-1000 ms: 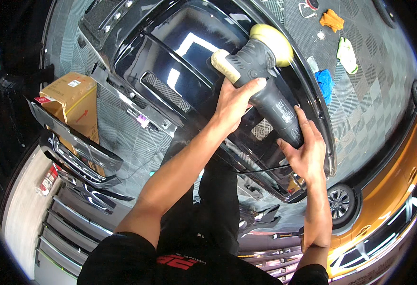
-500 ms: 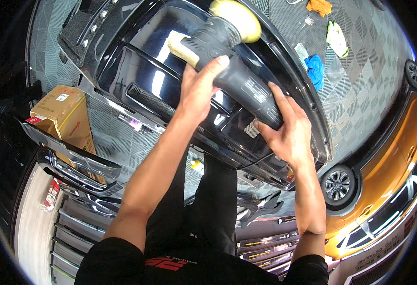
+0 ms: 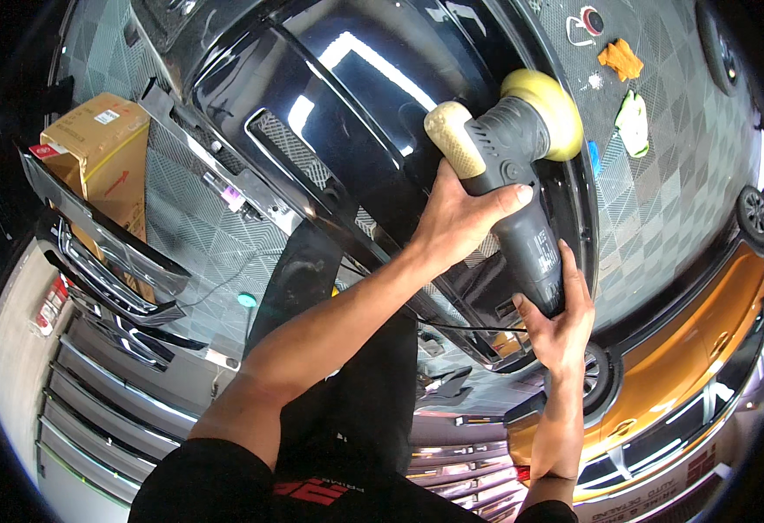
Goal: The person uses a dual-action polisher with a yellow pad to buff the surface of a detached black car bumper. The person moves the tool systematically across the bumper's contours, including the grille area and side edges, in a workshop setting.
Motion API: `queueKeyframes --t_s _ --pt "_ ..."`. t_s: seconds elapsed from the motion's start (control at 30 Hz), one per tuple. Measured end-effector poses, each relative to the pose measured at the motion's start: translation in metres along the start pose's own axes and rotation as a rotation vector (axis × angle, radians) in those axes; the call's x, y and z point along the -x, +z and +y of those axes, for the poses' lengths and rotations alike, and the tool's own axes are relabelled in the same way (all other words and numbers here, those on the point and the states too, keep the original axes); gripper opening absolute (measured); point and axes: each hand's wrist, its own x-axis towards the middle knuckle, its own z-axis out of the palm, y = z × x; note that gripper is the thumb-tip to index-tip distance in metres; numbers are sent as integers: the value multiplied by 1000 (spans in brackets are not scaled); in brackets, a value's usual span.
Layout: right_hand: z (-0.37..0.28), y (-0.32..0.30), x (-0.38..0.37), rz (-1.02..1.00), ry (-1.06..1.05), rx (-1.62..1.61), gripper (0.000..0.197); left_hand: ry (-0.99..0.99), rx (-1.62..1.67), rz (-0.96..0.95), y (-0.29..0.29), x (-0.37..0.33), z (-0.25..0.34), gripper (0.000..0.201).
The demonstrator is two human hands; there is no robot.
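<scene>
A black car polisher (image 3: 526, 240) is held in both my hands above a glossy black car body panel (image 3: 369, 131). Its yellow foam pad (image 3: 563, 118) faces the panel's far right edge; I cannot tell whether it touches. My left hand (image 3: 462, 218) wraps the neck just behind the worn yellowish front grip (image 3: 454, 139), thumb across the top. Around the rear end of the body closes my right hand (image 3: 565, 324), fingers on the right side and thumb on the left. A thin black cord (image 3: 469, 327) trails left from the rear end.
An orange car (image 3: 669, 375) stands at the right. On the patterned floor beyond the panel lie an orange cloth (image 3: 622, 61) and a pale green cloth (image 3: 633, 126). At the left are a cardboard box (image 3: 108, 144) and loose trim parts (image 3: 108, 270).
Both hands have carried the polisher to the right and closer to me. Its pad has moved from the panel's far side to the right edge. My whole view has shifted too.
</scene>
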Motion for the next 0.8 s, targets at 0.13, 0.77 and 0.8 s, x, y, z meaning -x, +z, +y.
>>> queueKeyframes --t_s 0.13,0.77,0.8 --pt "-18 8 -21 11 -34 6 96 49 -55 0 -9 -17 28 52" --pt "-94 36 -110 82 -157 -59 92 203 -133 48 -50 -82 113 45" --pt "-96 36 -112 81 -152 -59 92 206 -138 56 -50 -82 114 45"
